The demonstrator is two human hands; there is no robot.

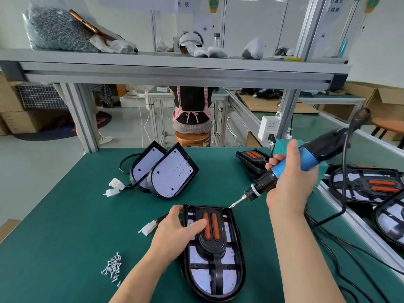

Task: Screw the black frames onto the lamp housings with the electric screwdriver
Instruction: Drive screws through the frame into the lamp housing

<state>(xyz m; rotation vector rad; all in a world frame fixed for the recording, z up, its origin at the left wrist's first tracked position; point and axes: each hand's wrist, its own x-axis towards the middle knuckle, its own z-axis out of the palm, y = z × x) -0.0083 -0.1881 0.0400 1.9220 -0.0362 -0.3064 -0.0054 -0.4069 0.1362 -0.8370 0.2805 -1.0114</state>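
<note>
A lamp housing with a black frame laid on it lies on the green mat in front of me. My left hand rests on the frame's upper left, fingers spread flat beside two orange strips. My right hand grips the blue and black electric screwdriver. Its bit points down-left and touches the frame's top right corner. A pile of loose screws lies to the left of my left forearm.
Two housings without frames lean together at the mat's middle back, with white connectors. A framed housing sits behind the screwdriver. More framed lamps lie on the right conveyor. The screwdriver's cable loops at right. A person sits beyond.
</note>
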